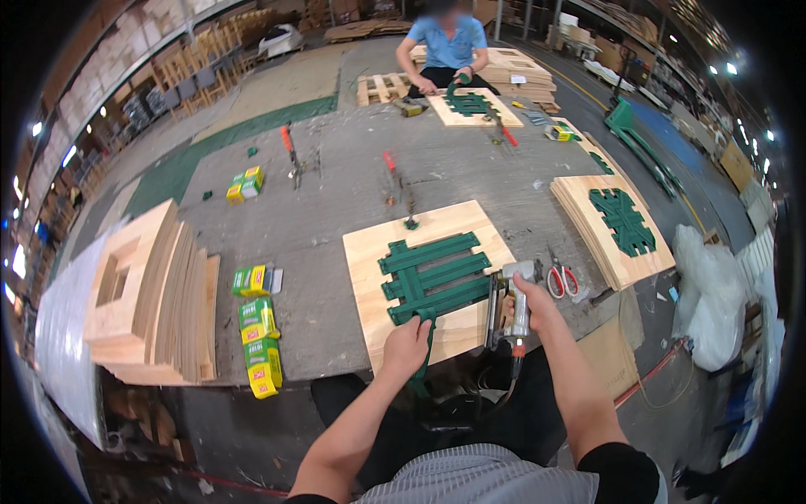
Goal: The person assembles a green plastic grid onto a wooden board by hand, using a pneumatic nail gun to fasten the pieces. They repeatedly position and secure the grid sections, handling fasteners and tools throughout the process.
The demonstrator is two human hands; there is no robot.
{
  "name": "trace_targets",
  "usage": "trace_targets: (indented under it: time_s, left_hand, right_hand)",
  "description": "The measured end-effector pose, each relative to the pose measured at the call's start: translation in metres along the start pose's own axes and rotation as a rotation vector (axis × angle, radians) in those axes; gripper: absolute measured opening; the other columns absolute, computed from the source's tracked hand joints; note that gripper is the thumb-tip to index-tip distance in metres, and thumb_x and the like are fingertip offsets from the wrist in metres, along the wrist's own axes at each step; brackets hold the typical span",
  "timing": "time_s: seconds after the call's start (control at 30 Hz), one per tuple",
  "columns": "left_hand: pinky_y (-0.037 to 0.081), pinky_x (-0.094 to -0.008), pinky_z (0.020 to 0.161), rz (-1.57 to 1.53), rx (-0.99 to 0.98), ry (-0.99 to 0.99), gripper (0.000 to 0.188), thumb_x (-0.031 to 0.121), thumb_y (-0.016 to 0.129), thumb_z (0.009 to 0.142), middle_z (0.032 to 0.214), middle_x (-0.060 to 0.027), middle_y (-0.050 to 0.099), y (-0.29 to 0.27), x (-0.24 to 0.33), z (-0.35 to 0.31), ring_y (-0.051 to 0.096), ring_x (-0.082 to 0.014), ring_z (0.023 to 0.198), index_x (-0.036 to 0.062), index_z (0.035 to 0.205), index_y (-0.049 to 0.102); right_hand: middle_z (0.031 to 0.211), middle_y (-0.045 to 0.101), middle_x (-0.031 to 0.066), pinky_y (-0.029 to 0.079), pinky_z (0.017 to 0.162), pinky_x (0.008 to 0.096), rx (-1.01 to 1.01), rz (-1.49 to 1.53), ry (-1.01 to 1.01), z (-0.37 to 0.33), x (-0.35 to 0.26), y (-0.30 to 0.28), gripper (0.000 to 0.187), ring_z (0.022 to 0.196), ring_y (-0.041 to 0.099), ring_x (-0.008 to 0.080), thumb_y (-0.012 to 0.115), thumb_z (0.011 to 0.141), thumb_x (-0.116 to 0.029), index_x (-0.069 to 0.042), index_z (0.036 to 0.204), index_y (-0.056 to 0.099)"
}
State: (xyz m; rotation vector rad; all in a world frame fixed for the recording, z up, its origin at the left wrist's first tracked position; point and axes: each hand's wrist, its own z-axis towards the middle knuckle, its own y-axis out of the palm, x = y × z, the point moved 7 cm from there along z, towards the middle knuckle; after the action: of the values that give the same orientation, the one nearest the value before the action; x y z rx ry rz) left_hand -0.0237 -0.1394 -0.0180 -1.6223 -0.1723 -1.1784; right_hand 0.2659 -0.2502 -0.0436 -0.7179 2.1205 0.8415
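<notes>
A pale plywood board [364, 273] lies in front of me at the table edge, with green webbing straps [432, 250] crossing over its middle. My left hand [407, 346] is closed on the loose green strap [429, 353] at the board's near edge, and the strap's tail hangs down toward my lap. My right hand [541, 307] is wrapped round the grip of a silver pneumatic staple gun [522, 270]. The gun stands over the board's right edge, an air hose running down from its orange-red fitting [518, 350]. Red-handled scissors [562, 281] lie just right of the gun.
Plywood frames [126, 294] are stacked at left, beside yellow-green boxes [256, 319]. Another stack [583, 227] with a webbed board stands at right. Red-handled pliers [391, 164] lie beyond my board. Across the table, a person [453, 50] works on another webbed board [457, 118].
</notes>
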Motion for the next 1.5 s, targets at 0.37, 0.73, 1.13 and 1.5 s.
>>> trace_targets:
  time_s: [0.37, 0.73, 1.13, 1.5]
  left_hand:
    - [0.046, -0.0501, 0.061, 0.114, 0.206, 0.224, 0.028, 0.023, 0.061, 0.101, 0.073, -0.0192, 0.058, 0.014, 0.022, -0.028, 0.060, -0.0430, 0.068, 0.0035, 0.082, 0.054]
    - [0.045, -0.0485, 0.058, 0.180, 0.258, 0.264, 0.027, 0.021, 0.063, 0.100, 0.073, -0.0178, 0.058, 0.014, 0.018, -0.031, 0.059, -0.0412, 0.066, 0.0042, 0.081, 0.055]
    - [0.053, -0.0368, 0.070, -0.553, 0.066, -0.135, 0.031, 0.032, 0.058, 0.106, 0.086, -0.0076, 0.072, 0.007, -0.049, -0.009, 0.069, -0.0174, 0.082, 0.0021, 0.105, 0.068]
    - [0.060, -0.0358, 0.077, -1.102, -0.129, -0.535, 0.037, 0.028, 0.054, 0.108, 0.092, -0.0127, 0.073, -0.027, -0.017, 0.001, 0.071, -0.0211, 0.081, -0.0068, 0.115, 0.063]
  right_hand:
    - [0.098, 0.072, 0.0171, 0.056, 0.058, 0.0395, 0.370, -0.787, 0.014, 0.032, -0.067, -0.052, 0.072, 0.076, 0.072, 0.0244, 0.081, 0.085, -0.052, 0.013, 0.110, 0.066]
    - [0.111, 0.069, 0.0254, 0.054, 0.097, 0.0479, 0.745, -1.442, -0.373, -0.001, -0.114, -0.122, 0.052, 0.110, 0.067, 0.0388, 0.078, 0.085, -0.037, -0.004, 0.122, 0.062]
    - [0.107, 0.073, 0.0169, 0.055, 0.087, 0.0422, 0.373, -0.967, -0.457, -0.013, -0.140, -0.090, 0.067, 0.096, 0.071, 0.0355, 0.077, 0.084, -0.025, -0.003, 0.143, 0.055]
    - [0.101, 0.066, 0.0140, 0.048, 0.084, 0.0473, -0.487, -1.821, -0.948, -0.084, -0.056, 0.091, 0.049, 0.096, 0.068, 0.0336, 0.077, 0.083, -0.049, -0.013, 0.114, 0.064]
